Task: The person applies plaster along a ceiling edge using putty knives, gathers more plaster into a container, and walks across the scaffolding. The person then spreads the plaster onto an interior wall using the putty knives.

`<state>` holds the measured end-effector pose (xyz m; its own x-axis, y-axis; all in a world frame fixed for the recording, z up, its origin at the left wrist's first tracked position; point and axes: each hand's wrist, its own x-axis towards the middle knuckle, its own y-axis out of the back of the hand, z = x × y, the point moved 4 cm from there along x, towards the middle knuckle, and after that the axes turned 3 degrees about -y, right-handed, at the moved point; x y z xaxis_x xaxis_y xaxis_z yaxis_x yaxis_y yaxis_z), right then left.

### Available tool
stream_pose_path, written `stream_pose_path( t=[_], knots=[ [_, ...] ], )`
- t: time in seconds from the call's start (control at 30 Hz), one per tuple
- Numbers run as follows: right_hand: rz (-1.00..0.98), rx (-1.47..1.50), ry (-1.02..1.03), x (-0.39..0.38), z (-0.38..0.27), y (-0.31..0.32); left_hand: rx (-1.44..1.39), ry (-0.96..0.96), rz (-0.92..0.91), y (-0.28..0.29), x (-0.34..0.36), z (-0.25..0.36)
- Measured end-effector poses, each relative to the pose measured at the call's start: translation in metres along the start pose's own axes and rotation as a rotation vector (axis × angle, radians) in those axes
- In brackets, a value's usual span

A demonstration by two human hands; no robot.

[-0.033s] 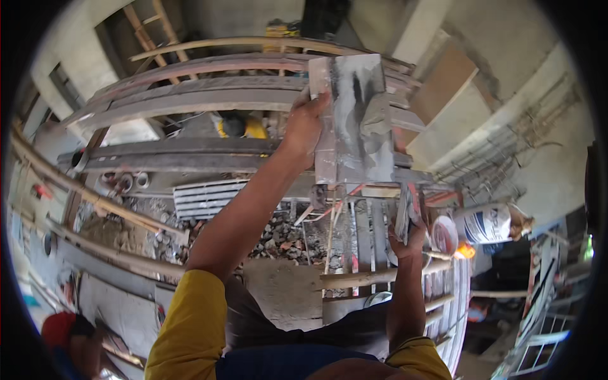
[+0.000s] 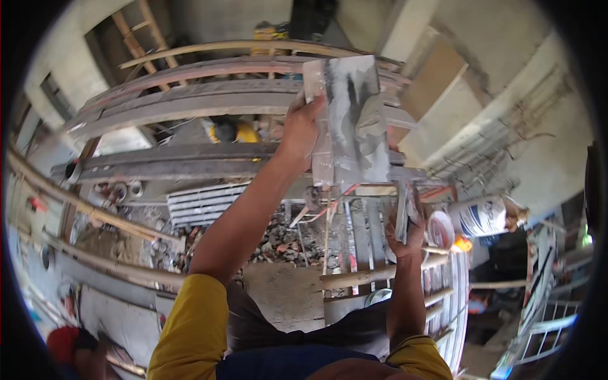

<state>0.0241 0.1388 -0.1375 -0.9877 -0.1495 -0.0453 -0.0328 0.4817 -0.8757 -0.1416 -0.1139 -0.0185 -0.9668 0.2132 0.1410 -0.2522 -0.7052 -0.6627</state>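
My left hand (image 2: 301, 130) grips the left edge of a rectangular board (image 2: 340, 145), held up in front of me with its thumb on the top face. Grey plaster is smeared over the board, with a small lump of plaster (image 2: 370, 120) near its right edge. Lower and to the right, my right hand (image 2: 405, 234) is closed around a grey, plaster-coated trowel (image 2: 402, 212), seen nearly edge-on. The trowel's tip is close below the board's lower right corner; whether they touch I cannot tell. My right fingers partly hide its handle.
Long scaffold planks (image 2: 190, 104) cross beyond the board. Rubble (image 2: 278, 240) lies below, beside a slatted panel (image 2: 202, 204). On the right, a white bucket (image 2: 481, 216) lies tipped by bamboo poles. A person in yellow (image 2: 247, 132) is lower down; another, in red (image 2: 60, 342), is at lower left.
The surroundings have shifted slightly left in the view. The board and my left hand sit a little further left; both grips look the same.
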Motion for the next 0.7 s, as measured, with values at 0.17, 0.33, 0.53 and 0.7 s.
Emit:
stream_pose_path(
  t=[0.17, 0.33, 0.53, 0.7],
  knots=[
    [0.133, -0.03, 0.117, 0.007, 0.028, -0.081, 0.038, -0.035, -0.025, -0.005, 0.006, -0.018],
    [0.676, -0.224, 0.496, 0.026, 0.022, -0.108, -0.275, 0.163, -0.161, 0.001, -0.012, -0.03],
    [0.625, -0.883, 1.12, -0.017, -0.009, -0.188, -0.177, 0.272, -0.234, 0.008, -0.005, -0.007],
    [0.358, -2.667, 1.149, -0.036, 0.021, -0.305, -0.276, 0.565, -0.372, 0.006, -0.001, -0.001]
  ],
)
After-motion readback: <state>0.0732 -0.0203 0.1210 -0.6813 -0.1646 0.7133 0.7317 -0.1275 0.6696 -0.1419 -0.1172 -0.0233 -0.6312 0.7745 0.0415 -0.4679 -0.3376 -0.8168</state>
